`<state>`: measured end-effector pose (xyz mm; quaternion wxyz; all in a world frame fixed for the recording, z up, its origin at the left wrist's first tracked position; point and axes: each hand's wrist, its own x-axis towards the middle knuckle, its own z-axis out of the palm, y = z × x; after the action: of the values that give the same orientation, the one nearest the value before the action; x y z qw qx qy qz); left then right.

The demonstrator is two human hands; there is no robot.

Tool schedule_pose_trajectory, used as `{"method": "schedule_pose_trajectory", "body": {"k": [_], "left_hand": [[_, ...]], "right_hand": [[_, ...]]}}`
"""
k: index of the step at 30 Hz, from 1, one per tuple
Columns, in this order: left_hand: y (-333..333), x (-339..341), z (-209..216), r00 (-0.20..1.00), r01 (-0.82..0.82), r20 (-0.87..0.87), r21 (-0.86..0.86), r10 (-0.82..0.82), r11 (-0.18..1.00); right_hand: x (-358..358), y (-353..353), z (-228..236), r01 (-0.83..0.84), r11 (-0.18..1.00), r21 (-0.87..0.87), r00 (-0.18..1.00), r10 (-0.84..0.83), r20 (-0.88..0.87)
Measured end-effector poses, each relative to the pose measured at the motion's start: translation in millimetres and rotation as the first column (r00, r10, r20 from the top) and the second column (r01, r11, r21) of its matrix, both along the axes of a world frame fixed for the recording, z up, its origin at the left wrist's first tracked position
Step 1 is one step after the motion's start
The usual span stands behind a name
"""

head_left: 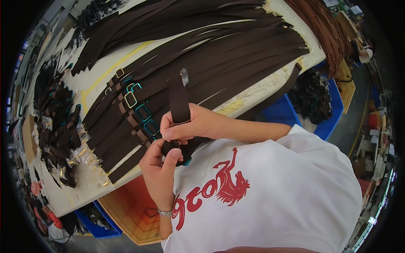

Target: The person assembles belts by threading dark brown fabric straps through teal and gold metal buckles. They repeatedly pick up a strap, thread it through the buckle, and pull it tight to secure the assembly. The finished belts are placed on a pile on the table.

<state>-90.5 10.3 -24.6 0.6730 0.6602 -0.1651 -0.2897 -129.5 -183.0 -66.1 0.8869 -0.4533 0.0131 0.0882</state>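
Note:
Near the table's front edge, my two hands are close together on one dark brown belt. My right hand is closed round its strap, and the end, with a bit of clear plastic on it, stands up beyond the fingers. Just below, my left hand pinches a dark section of the belt between thumb and fingers. A teal-edged piece shows under that hand. Beside the fingers lie several belts with buckles, some gold, some teal-edged. The fingertips hide the exact spot being gripped.
Dark belts lie in rows across the white table. Belts with plastic-wrapped buckles are heaped at the left; brown straps hang at the far right. Blue bin and orange crate stand below the table edge.

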Motion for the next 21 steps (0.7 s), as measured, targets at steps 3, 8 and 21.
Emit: {"method": "schedule_pose_trajectory", "body": {"k": [3,8,21], "left_hand": [[2.1,-1.4,-7.1,0.983,-0.037,0.184,0.175,0.004,0.984],[3.4,-3.3,-5.2,0.997,-0.067,0.031,0.085,0.065,0.994],[-7.1,5.6,-27.2,0.982,-0.034,-0.187,-0.155,0.005,0.987]], "right_hand": [[-0.1,1.6,2.4,-0.032,0.994,-0.106,0.999,0.031,-0.013],[1.1,0.3,9.0,-0.039,0.99,-0.133,0.999,0.038,-0.006],[6.8,-12.2,-4.3,-0.144,0.989,0.036,0.981,0.138,0.137]]}}
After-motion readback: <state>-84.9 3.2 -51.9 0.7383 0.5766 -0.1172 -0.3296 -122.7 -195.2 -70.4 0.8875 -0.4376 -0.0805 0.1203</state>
